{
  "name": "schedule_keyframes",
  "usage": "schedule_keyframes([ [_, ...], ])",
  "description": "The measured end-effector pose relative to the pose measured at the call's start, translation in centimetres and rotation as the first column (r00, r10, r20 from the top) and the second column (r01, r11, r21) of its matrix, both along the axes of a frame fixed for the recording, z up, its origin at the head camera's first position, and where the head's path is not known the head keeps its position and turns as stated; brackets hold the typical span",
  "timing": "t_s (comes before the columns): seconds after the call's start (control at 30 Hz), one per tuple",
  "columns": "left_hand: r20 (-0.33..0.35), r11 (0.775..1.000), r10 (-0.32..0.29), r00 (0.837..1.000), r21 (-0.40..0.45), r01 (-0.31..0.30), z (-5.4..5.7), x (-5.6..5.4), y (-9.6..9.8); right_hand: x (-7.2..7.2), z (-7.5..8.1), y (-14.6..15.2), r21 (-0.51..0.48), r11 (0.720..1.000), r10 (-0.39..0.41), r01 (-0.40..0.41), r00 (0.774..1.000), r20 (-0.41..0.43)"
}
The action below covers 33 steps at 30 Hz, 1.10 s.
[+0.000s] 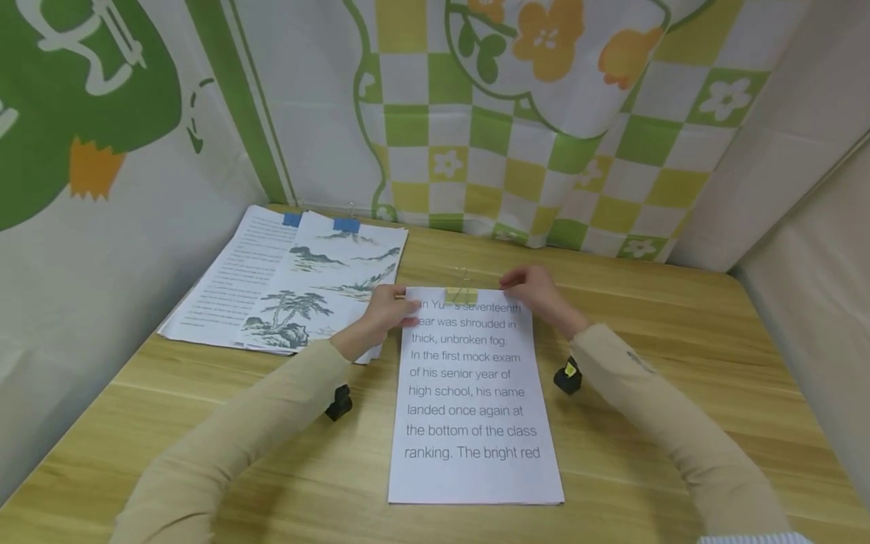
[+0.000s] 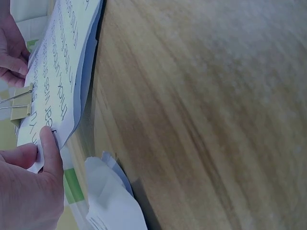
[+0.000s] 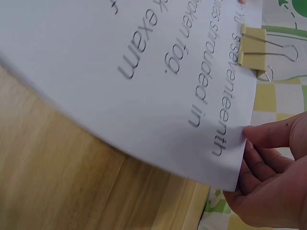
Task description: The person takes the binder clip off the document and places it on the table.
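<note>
Fingers of the left hand (image 1: 382, 311) pinch the top left corner of a printed paper stack (image 1: 472, 400), and those of the right hand (image 1: 540, 296) grip its top right corner, a yellow binder clip (image 1: 461, 297) on the edge between them. That stack is face up over the middle of the counter (image 1: 625, 468), right of a blue-clipped landscape print (image 1: 340, 264).

Streaked yellow-brown grain across the tabletop (image 1: 632, 468). White with grey print on the clipped stack (image 1: 472, 400), midway between left and right edges; pale yellow on its binder clip (image 1: 461, 296). Grey-green landscape painting on white across the sheet (image 1: 343, 276) by the far left corner, blue on its clasp (image 1: 347, 225). Green, yellow and white checks on the curtain (image 1: 448, 125) beyond the far edge.
</note>
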<state>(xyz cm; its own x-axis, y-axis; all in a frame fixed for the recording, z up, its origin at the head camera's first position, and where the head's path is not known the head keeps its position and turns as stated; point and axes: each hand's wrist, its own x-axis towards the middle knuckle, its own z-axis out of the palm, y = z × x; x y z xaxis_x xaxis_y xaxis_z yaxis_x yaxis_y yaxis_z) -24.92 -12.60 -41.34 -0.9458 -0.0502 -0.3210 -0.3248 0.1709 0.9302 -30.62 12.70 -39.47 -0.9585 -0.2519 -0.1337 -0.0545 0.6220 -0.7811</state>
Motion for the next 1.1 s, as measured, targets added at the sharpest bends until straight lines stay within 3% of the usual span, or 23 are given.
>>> schedule_keyframes([
  [0.27,0.000,1.000,-0.021,1.000,-0.021,0.021,0.0,0.2,0.0,0.3,0.1,-1.3,0.082,0.994,0.083,-0.077,0.994,-0.069],
  [0.63,-0.010,0.999,-0.031,0.999,-0.021,0.031,-0.4,0.1,-0.3,0.2,-0.4,-2.0,0.099,0.990,0.113,-0.102,0.987,-0.113],
  [0.8,-0.049,0.991,-0.074,0.996,-0.118,0.068,0.1,0.0,-0.5,0.4,-0.5,-2.0,0.096,0.990,0.116,-0.105,0.987,-0.112],
  [0.9,-0.117,0.961,-0.133,0.984,-0.259,0.099,0.6,-0.2,-0.7,0.5,-0.4,-2.1,0.098,0.989,0.120,-0.109,0.987,-0.110],
  [1.0,-0.166,0.905,-0.209,0.964,-0.406,0.127,1.3,-0.7,-0.6,0.5,-0.4,-2.1,0.098,0.989,0.119,-0.109,0.987,-0.104],
  [1.1,-0.142,0.855,-0.276,0.951,-0.488,0.175,2.0,-1.2,-0.3,0.7,-0.5,-2.2,0.103,0.989,0.121,-0.110,0.987,-0.104],
])
